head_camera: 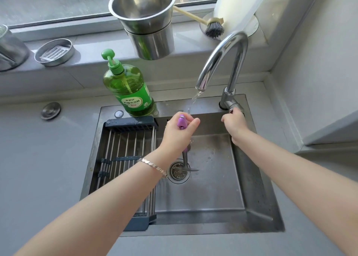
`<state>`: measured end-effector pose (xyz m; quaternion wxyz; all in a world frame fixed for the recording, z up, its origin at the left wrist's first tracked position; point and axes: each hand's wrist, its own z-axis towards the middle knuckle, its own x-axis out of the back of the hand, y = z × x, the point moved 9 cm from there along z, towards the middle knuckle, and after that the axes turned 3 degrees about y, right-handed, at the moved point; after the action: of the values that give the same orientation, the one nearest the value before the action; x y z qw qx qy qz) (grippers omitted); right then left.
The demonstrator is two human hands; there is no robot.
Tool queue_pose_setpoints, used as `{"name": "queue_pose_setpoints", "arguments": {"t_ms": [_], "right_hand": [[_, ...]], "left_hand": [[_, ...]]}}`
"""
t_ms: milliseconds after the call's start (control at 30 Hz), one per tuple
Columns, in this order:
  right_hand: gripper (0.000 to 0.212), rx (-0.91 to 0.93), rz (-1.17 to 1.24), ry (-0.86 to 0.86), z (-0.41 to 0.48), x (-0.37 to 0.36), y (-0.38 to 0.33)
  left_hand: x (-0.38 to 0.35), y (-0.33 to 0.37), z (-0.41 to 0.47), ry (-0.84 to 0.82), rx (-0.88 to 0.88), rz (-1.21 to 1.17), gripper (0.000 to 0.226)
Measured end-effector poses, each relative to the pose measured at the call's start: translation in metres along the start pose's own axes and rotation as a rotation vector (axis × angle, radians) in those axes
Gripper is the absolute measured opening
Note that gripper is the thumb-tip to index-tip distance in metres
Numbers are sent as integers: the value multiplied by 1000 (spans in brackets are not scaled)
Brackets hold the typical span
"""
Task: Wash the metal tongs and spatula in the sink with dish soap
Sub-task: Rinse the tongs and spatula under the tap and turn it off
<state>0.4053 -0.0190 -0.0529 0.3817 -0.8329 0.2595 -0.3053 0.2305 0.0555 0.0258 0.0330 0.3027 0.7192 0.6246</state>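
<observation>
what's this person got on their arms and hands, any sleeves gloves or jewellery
Both forearms are bare, with no sleeves in view. Neither the left hand nor the right hand wears a glove. The left wrist carries a pale metallic bracelet of flat linked segments. No watch shows.

The left hand [179,131] covers the middle of the tongs [182,122], so only the purple end above the fist and the thin metal arms below show, their tips too small to tell whether they meet. The right hand [233,123] hides most of the faucet lever [235,105] it grips. The print on the soap bottle [128,89] is too small to read, and the top edge cuts off the white roll [238,3].
</observation>
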Motion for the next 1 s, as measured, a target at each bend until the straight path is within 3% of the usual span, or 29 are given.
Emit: {"name": "queue_pose_setpoints", "arguments": {"t_ms": [67, 133, 233, 300, 400, 500, 600, 733, 833, 900, 1000], "right_hand": [[31, 1, 29, -44, -3, -3, -6], [27, -14, 56, -84, -8, -2, -8], [61, -110, 109, -131, -25, -8, 3], [56, -349, 130, -198, -53, -27, 31], [45, -747, 336, -565, -129, -79, 52], [18, -730, 599, -661, -145, -104, 41], [18, -702, 707, -602, -150, -104, 36], [25, -678, 559, -606, -148, -92, 61], [32, -720, 458, -438, -146, -64, 81], [29, -638, 236, -340, -141, -38, 96], [25, -417, -343, -279, -128, 2, 112]], "left_hand": [[4, -3, 1, 38, -1, -2, 18], [7, -5, 0, 70, 11, -24, 20], [13, -10, -4, 136, 38, -69, 27], [14, -13, -9, 170, 50, -106, 32], [7, -13, -20, 174, 70, -154, 32], [-4, -14, -35, 167, 85, -159, 32], [-12, -17, -50, 76, 97, -95, 38], [-8, -13, -63, -178, 36, 137, 47], [-6, -17, -79, -399, -65, 389, 49], [-1, -34, -88, -496, -49, 554, 45], [10, -49, -93, -496, -27, 639, 26]]}}
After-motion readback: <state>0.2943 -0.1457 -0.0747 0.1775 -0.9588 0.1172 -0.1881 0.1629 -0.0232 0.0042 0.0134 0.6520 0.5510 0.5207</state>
